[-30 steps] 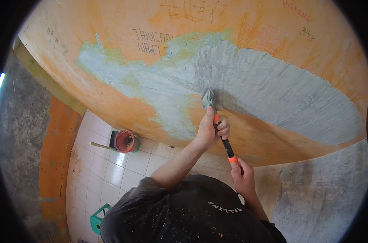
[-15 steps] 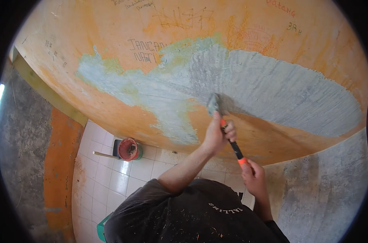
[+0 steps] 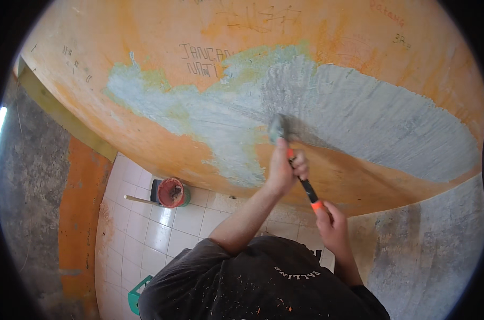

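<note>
My left hand (image 3: 287, 166) is wrapped around the upper part of a long-handled tool (image 3: 307, 188) with an orange and black handle. Lower down, my right hand (image 3: 331, 220) grips the orange end of the same handle. The tool's grey head (image 3: 278, 128) is smeared by motion, so its exact kind cannot be made out. It is at the orange wall (image 3: 151, 149), over the lower edge of a large pale blue-grey patch (image 3: 380, 117). A darker grey, streaked area (image 3: 284, 88) lies just above the head. Both forearms are bent in front of my dark shirt.
On the white tiled floor (image 3: 186, 226), left of me, stands a reddish bucket (image 3: 171, 193) with residue inside. Beside it is a dark object with a pale stick handle (image 3: 140, 200). A green plastic item (image 3: 137, 296) shows at lower left. A grey wall (image 3: 428, 240) adjoins at right.
The tool's head and both hands have shifted a little left and up along the wall. My view has also moved slightly, so the wall and bucket appear farther right. Both grips are unchanged.
</note>
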Motion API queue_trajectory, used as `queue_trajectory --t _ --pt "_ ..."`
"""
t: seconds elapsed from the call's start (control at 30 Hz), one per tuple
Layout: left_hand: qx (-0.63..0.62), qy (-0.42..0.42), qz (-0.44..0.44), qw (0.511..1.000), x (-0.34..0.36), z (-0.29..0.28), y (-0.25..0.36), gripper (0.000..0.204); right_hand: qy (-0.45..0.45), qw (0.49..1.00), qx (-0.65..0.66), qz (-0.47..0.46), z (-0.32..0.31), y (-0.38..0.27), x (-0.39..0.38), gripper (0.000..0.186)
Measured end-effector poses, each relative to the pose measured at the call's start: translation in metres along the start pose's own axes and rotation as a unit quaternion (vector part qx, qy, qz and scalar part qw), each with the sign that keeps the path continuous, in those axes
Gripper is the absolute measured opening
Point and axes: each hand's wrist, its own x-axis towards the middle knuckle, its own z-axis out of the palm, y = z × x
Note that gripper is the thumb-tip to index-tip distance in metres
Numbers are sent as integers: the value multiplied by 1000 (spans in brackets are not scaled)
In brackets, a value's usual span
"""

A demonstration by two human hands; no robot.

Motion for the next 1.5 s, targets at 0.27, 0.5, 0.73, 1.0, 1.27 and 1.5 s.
queue_trajectory --t 0.27,0.5,0.73,1.0,1.27,1.5 --pt "-37 -2 -11 999 -1 3 -16 53 7 997 60 46 -10 6 -15 31" --pt "1 31 52 998 -6 -11 17 54 21 999 -7 -26 24 -4 -1 30" --pt "-52 47 -40 997 -3 4 -8 50 49 999 13 0 6 2 -15 29" --pt "-37 24 -4 999 -9 0 10 51 27 999 28 13 15 -1 -8 27" --pt "-14 -26 65 997 -8 -47 38 53 12 999 -30 -36 48 -6 13 29" --pt "-66 -18 6 998 -6 -19 11 54 15 1000 -4 21 15 -9 1 28"
